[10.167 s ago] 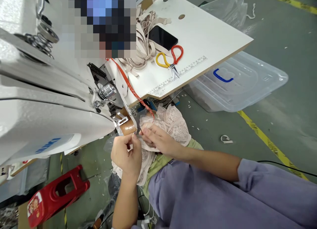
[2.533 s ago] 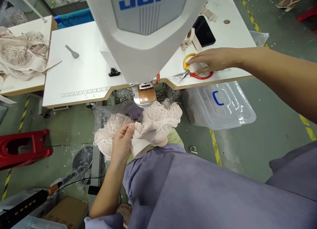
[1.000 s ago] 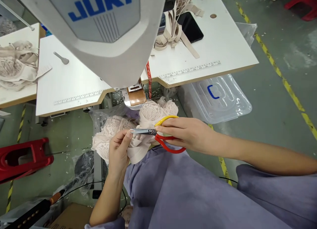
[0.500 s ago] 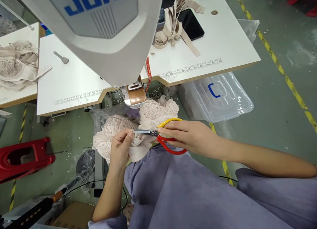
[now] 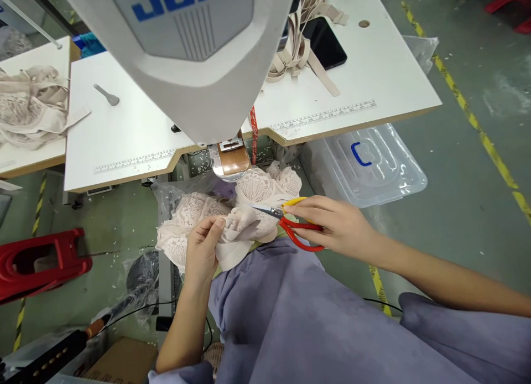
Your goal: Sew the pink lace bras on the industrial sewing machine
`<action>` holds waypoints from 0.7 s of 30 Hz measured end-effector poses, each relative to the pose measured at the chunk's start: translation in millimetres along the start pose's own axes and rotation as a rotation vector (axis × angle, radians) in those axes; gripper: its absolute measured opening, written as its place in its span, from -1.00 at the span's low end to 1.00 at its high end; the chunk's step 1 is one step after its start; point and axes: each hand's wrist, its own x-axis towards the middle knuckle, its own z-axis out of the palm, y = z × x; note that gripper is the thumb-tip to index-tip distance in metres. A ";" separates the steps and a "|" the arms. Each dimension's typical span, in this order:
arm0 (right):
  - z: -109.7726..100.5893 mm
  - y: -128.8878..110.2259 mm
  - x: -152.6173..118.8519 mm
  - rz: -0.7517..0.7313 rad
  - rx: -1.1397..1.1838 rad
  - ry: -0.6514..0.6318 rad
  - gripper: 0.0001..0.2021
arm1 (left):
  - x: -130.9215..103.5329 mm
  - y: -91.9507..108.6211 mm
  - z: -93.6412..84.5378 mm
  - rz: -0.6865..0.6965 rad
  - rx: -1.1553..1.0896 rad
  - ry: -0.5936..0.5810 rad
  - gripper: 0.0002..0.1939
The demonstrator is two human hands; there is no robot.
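Note:
My left hand [image 5: 203, 248] pinches the edge of a pale pink lace bra [image 5: 236, 234] between thumb and fingers. In my right hand [image 5: 344, 226] is a pair of scissors [image 5: 301, 227] with red and yellow handles, the blades pointing left over the lace cloth. A gap separates the blade tips from my left fingertips. More of the lace cups [image 5: 259, 185] lie just below the head of a white sewing machine [image 5: 199, 91], near its small brown plate [image 5: 234, 160].
A white table [image 5: 365, 68] bears beige straps [image 5: 290, 57], a black phone [image 5: 326, 42] and a grey tool [image 5: 107, 94]. Below its right part sits a clear lidded box [image 5: 365, 168]. A red stool [image 5: 41, 265] stands at left; more lace garments [image 5: 33, 107] lie on the left table.
My right hand has moved the scissors right, away from my left fingertips. My left hand keeps its pinch on the cloth. The whole view has shifted slightly.

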 end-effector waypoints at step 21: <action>6.8 -9.8 20.8 -0.021 0.070 -0.187 -0.71 | 2.6 -1.2 5.8 -0.056 -0.039 -0.018 -0.63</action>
